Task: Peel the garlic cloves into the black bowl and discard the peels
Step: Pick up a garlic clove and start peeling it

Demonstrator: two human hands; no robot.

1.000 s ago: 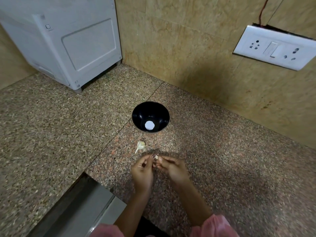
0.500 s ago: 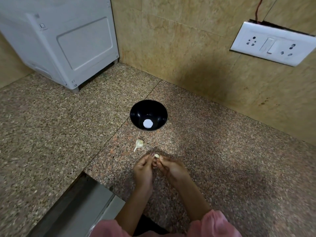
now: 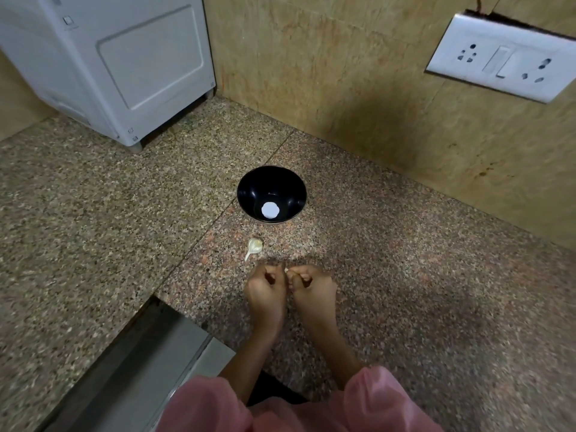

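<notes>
Evidently early: left hand and right hand, fingers curled, pinch a barely visible clove between them near the bowl, which seems to hold no garlic, while a second clove lies unpeeled on the surface.

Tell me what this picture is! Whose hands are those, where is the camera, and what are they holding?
No machine here: these are a person's two bare hands. The camera sits on their head, looking down. The left hand and right hand are curled together, pinching a small pale garlic clove; only a sliver shows. On the speckled stone counter lies another whitish garlic clove with a papery tail, and beyond it stands a round black bowl. The white spot inside may be a reflection; I cannot tell.
</notes>
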